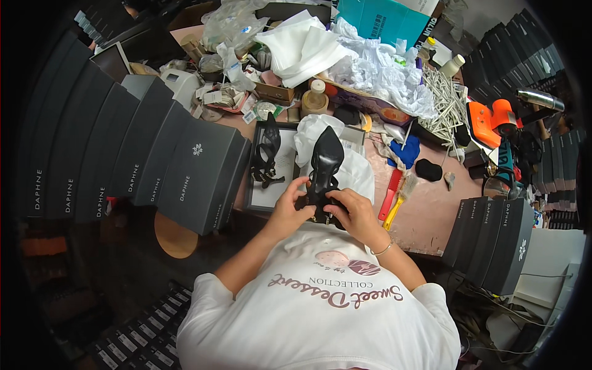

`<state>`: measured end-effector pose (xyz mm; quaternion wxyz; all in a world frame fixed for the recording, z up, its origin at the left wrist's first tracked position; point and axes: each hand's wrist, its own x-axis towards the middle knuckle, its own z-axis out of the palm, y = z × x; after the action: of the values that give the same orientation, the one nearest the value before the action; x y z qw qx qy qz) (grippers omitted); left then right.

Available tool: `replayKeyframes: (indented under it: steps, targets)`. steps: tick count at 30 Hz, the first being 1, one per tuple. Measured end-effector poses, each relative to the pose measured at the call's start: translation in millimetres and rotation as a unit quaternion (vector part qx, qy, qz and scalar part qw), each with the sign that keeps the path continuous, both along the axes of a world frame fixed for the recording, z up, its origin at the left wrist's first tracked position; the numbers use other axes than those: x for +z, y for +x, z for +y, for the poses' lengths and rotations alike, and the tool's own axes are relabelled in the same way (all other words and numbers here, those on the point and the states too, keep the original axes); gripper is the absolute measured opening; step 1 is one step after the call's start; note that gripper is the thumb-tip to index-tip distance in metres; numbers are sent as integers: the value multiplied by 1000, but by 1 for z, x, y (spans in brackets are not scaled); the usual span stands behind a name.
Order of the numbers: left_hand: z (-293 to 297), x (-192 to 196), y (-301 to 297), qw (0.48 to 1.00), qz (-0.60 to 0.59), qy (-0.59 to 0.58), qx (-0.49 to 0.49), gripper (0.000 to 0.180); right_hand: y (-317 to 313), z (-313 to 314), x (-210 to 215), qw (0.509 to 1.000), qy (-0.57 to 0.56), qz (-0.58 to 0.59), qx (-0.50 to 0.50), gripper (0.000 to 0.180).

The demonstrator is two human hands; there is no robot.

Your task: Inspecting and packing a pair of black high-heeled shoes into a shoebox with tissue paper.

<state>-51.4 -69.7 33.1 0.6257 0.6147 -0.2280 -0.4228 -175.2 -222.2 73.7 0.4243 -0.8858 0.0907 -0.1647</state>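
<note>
A black pointed-toe shoe [327,157] is in both my hands, its toe pointing away from me and its smooth dark sole facing up. My left hand [287,209] grips it at the left of the heel end. On the other side, my right hand [357,216] has thumb and fingers closed on the same end. Dark straps bunch between the hands, partly hidden by the fingers. Under the shoe lies crumpled white tissue paper [357,172]. A second black strappy shoe [267,151] rests to the left in an open shoebox [262,200] with a pale inside.
Dark grey shoeboxes [200,166] stand stacked at left, with more [490,240] at right. Right of the tissue lie a red brush [390,194], a yellow-handled brush [402,196], a blue cloth [405,152] and a black pad [428,170]. Crumpled white paper [382,74] heaps at the back.
</note>
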Motion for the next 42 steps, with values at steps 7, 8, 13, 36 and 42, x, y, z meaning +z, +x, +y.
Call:
replayKeyframes:
  steps: [7,8,13,36,42]
  targets:
    - [7,6,10,997,-49,60,-17,65,4,1,-19,998,60,-2,-35,25]
    - [11,9,12,996,-41,70,-30,65,5,1,-24,996,83,-6,-42,25]
    - [14,4,9,934,342,30,97,50,20,8,-22,997,35,-37,-51,23]
    - [11,-6,5,902,423,-9,-81,25,14,-6,-3,994,57,-70,-69,22]
    - [0,-11,-8,927,374,5,1,21,23,-6,-8,994,59,-57,-72,20]
